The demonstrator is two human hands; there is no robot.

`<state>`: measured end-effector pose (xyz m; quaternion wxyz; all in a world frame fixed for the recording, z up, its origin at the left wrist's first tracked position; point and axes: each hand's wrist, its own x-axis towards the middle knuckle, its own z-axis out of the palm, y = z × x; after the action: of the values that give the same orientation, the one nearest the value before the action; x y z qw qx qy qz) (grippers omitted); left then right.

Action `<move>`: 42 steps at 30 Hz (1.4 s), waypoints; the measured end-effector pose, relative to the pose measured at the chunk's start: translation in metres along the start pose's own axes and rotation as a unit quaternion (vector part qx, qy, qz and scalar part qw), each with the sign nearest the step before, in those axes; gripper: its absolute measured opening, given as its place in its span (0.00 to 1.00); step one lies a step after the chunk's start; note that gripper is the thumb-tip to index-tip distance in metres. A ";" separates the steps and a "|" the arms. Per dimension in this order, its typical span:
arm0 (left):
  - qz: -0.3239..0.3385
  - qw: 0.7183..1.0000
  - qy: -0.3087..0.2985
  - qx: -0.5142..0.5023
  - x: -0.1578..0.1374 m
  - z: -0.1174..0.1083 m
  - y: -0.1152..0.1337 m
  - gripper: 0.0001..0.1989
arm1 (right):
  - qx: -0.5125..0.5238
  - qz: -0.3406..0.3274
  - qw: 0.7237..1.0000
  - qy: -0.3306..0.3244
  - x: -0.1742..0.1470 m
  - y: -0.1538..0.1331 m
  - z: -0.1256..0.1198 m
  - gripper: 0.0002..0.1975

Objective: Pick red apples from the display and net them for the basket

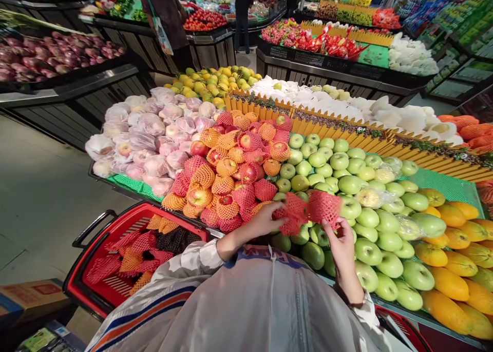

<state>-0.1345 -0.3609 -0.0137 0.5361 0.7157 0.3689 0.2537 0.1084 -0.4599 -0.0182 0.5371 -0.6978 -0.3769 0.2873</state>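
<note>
Over the green apples, my left hand pinches the left part of a red foam fruit net. My right hand is closed on the lower edge of the red mesh on the right. The two mesh parts meet in the middle; whether they are one net or two I cannot tell. No fruit shows inside the mesh. To the left of my hands lie red apples, many wrapped in orange or red foam nets.
A red basket holding loose foam nets stands at lower left. Bagged fruit lies behind it, orange-yellow fruit at right. A yellow picket divider crosses the display. Two people stand farther back.
</note>
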 end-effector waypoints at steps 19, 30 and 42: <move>-0.200 0.815 0.484 0.246 0.028 -0.265 -0.075 0.25 | -0.204 -0.201 0.957 0.033 -0.002 0.022 -0.028 0.19; -0.353 0.825 0.272 0.346 0.077 -0.303 -0.103 0.44 | -0.165 -0.226 0.954 0.105 0.002 0.008 -0.015 0.18; -0.276 0.792 0.477 0.264 0.052 -0.303 -0.082 0.40 | -0.204 -0.336 0.916 0.076 -0.009 0.012 -0.028 0.12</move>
<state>-0.3538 -0.1308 -0.0039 0.1294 0.4857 0.8120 0.2967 0.1285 -0.4842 -0.0228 0.4747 -0.6444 -0.5977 -0.0468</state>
